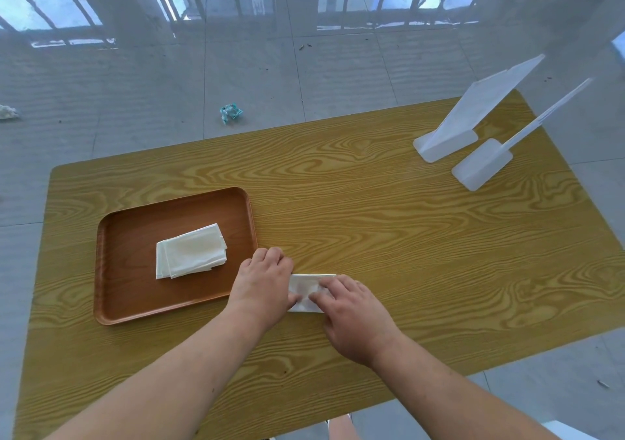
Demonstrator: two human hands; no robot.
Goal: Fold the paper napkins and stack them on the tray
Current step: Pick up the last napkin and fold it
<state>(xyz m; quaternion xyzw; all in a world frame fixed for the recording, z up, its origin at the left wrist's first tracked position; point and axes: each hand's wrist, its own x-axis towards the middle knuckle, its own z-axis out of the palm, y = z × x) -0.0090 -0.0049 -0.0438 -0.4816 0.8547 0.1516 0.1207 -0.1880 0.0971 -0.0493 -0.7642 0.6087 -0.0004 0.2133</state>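
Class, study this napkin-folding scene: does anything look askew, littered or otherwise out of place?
Yes. The folded napkins on the tray are fanned, their edges not lined up. On the floor beyond the table lie a crumpled teal-and-white wrapper and a crumpled white scrap at far left.

Table [372, 202]: yellow wood-grain laminate, smooth, low sheen. Tray [135, 304] at 9 o'clock: brown wood-look, smooth, satin. Napkins [191, 250] stacked on it: thin white paper, matt, slightly creased; same paper seen in the napkin [309, 287] on the table. Stands [449, 141] at 2 o'clock: white plastic, smooth, matt. Floor [304, 77]: grey tile, dull.
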